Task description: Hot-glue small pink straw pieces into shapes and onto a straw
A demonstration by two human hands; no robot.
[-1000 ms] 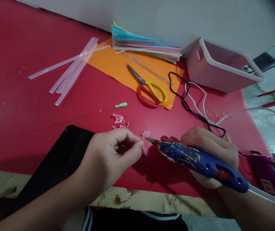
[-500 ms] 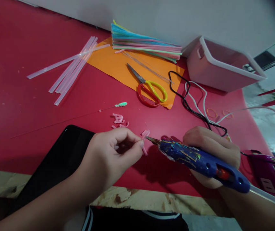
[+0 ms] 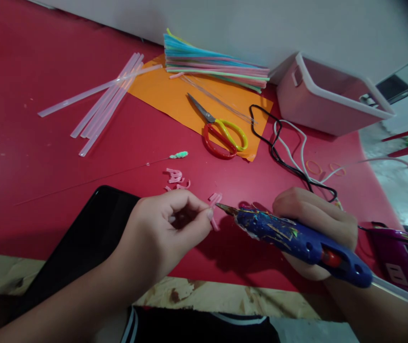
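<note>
Between its thumb and forefinger my left hand [image 3: 170,228] pinches a small pink fuzzy piece [image 3: 215,223]. My right hand [image 3: 311,224] is wrapped round a blue glue gun [image 3: 278,231] with dried, coloured smears on it. The metal tip of the gun points left and is at the pink piece; whether they touch is too small to tell. Several curled pink pieces [image 3: 175,176] lie just beyond my left hand. Behind them is a thin wire with a green fuzzy end [image 3: 179,155].
Scissors [image 3: 209,118] and a pipe cleaner bundle [image 3: 214,64] lie on orange paper [image 3: 175,105]. Clear glue sticks [image 3: 107,97] are at left, a black phone [image 3: 93,228] beside my left arm. Cables [image 3: 285,159] and a pink bin [image 3: 328,102] are at right.
</note>
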